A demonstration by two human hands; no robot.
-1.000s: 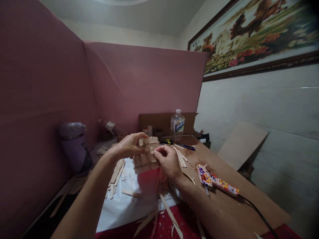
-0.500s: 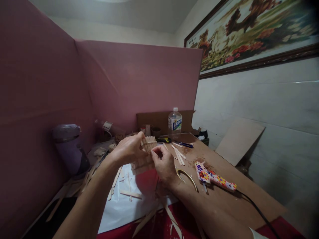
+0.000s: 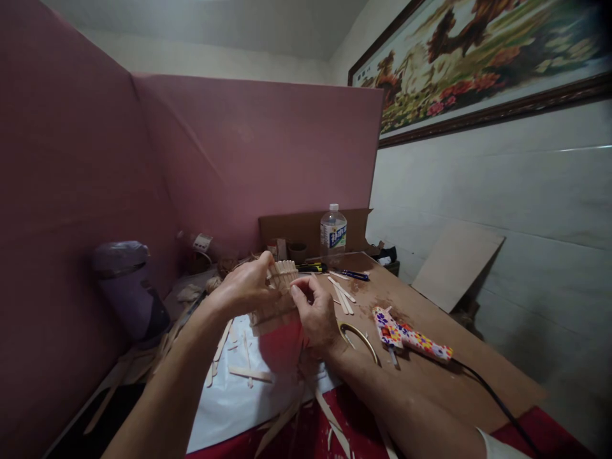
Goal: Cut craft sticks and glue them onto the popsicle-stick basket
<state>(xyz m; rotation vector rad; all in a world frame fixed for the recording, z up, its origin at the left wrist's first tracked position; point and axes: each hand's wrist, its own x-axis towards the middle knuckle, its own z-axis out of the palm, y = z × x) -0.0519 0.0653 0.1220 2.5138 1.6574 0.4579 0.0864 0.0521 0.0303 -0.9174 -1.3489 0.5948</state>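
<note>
My left hand is closed on a small model made of craft sticks, gripping its upper left side. The model is held tilted above the table, with a row of stick ends along its top. At its right side my right hand has thumb and index finger pinched together against it. Whatever lies between those fingertips is too small to make out. Under the hands are a white sheet and loose craft sticks. Gold-handled scissors lie beside my right wrist, partly hidden.
A flower-patterned glue gun with a black cord rests on the brown board at right. Beyond the hands are more craft sticks, a blue pen-like tool, a yellow-black utility knife and a plastic bottle. A purple container stands at left.
The whole view has shifted slightly. Both hands keep their places on the model, and my right fingers have moved only a little against its side.
</note>
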